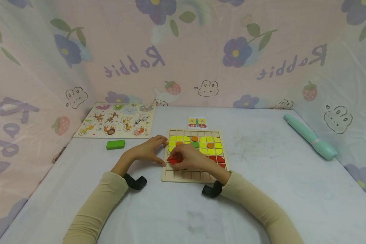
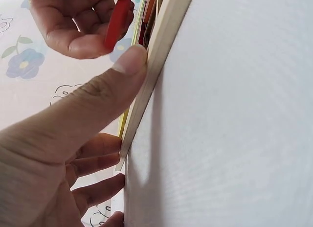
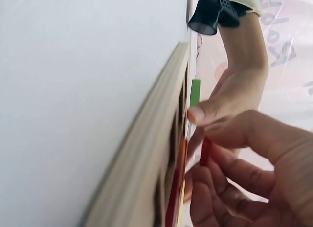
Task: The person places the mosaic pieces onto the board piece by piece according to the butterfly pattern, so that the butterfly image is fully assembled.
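Observation:
A wooden grid board (image 1: 183, 176) lies on the table, with yellow, orange, green and red flat pieces in its cells. My right hand (image 1: 190, 157) is over the board's left part and pinches a red piece (image 2: 116, 24) between thumb and fingers. In the right wrist view that red piece (image 3: 206, 151) stands just off the board. The fingers of my left hand (image 1: 146, 150) are spread along the board's left edge, and its thumb (image 2: 105, 82) touches the rim. My right hand hides some middle cells.
Behind the board lies a small pattern card (image 1: 197, 122). An animal puzzle board (image 1: 119, 120) is at the back left, with a green block (image 1: 115, 145) in front of it. A mint-green wand-shaped object (image 1: 309, 135) lies at the right.

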`<state>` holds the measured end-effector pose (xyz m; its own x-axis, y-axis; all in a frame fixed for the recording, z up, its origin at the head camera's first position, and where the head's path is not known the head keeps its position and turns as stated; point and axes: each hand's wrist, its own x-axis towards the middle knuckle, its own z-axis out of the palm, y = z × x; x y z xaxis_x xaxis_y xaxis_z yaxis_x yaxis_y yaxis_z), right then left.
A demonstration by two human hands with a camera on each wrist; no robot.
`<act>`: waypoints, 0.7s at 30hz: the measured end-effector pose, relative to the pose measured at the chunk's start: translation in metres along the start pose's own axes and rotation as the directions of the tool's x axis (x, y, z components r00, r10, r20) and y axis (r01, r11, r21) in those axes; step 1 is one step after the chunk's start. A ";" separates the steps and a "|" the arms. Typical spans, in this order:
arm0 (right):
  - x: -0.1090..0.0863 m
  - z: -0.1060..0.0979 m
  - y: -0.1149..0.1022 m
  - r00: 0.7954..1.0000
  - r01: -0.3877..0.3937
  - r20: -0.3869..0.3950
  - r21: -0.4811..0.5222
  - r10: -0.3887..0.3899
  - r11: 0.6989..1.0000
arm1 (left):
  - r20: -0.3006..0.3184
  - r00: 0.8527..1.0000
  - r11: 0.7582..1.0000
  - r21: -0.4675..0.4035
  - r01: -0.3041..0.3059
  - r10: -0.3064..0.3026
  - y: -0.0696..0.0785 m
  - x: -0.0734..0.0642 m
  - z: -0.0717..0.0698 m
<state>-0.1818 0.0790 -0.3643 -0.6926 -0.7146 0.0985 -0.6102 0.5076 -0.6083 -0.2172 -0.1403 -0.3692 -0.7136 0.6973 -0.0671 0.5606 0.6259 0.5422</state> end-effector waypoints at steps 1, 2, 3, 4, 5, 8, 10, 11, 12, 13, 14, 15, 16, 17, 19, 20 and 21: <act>0.002 0.002 -0.001 1.000 0.007 0.004 -0.006 -0.007 1.000 | -0.002 1.000 1.000 -0.002 -0.005 0.005 0.000 0.000 0.000; 0.003 0.003 -0.002 1.000 0.011 0.009 -0.003 -0.011 1.000 | -0.003 1.000 1.000 -0.002 -0.010 0.010 0.000 0.000 0.000; 0.004 0.004 -0.002 1.000 0.010 0.014 -0.005 -0.010 1.000 | -0.004 1.000 1.000 -0.001 -0.015 0.015 0.000 0.000 0.000; 0.005 0.005 -0.003 1.000 0.006 0.018 -0.007 -0.005 1.000 | -0.005 1.000 1.000 -0.003 -0.018 0.018 0.000 -0.001 0.000; 0.006 0.006 -0.003 1.000 0.002 0.022 -0.008 -0.002 1.000 | -0.006 1.000 1.000 -0.004 -0.021 0.021 0.000 -0.001 0.000; 0.007 0.008 -0.003 1.000 -0.002 0.022 -0.029 0.003 1.000 | -0.007 1.000 1.000 -0.006 -0.026 0.026 0.000 -0.001 -0.001; 0.008 0.009 -0.002 1.000 0.002 0.016 -0.044 -0.002 0.999 | -0.006 1.000 1.000 -0.005 -0.024 0.024 0.000 -0.001 -0.001; 0.008 0.010 -0.002 1.000 0.008 0.014 -0.051 -0.008 0.999 | -0.008 1.000 1.000 -0.002 -0.027 0.027 0.001 -0.001 -0.001; 0.008 0.010 -0.001 1.000 0.012 0.011 -0.057 -0.012 0.998 | -0.009 1.000 1.000 -0.003 -0.028 0.028 0.001 -0.002 -0.001; 0.008 0.010 -0.001 1.000 0.015 0.009 -0.059 -0.015 0.998 | -0.010 0.999 1.000 -0.002 -0.031 0.031 0.001 -0.002 -0.001; 0.008 0.010 -0.001 1.000 0.016 0.008 -0.063 -0.016 0.998 | -0.011 0.999 0.999 -0.003 -0.033 0.033 0.001 -0.002 -0.001; 0.008 0.010 -0.001 1.000 0.019 0.006 -0.065 -0.019 0.998 | -0.013 0.999 0.999 -0.004 -0.037 0.037 0.001 -0.002 -0.002; 0.007 0.010 -0.001 1.000 0.020 0.006 -0.067 -0.019 0.998 | -0.014 0.999 0.999 -0.004 -0.041 0.041 0.001 -0.002 -0.002; 0.007 0.010 -0.001 1.000 0.020 0.006 -0.068 -0.019 0.997 | -0.015 0.999 0.999 -0.004 -0.044 0.044 0.001 -0.003 -0.002; 0.007 0.010 -0.001 1.000 0.019 0.009 -0.067 -0.019 0.998 | -0.015 0.999 0.999 -0.005 -0.045 0.045 0.002 -0.002 -0.002; 0.007 0.010 -0.001 1.000 0.021 0.011 -0.068 -0.021 0.997 | -0.015 0.999 0.999 -0.004 -0.046 0.046 0.002 -0.003 -0.002; 0.007 0.010 -0.001 1.000 0.023 0.012 -0.068 -0.022 0.997 | -0.014 0.999 0.999 -0.003 -0.047 0.047 0.002 -0.003 -0.002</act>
<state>-0.1824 0.0685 -0.3703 -0.6741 -0.7315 0.1026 -0.6507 0.5223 -0.5511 -0.2153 -0.1417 -0.3668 -0.6924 0.7209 -0.0294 0.5923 0.5913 0.5473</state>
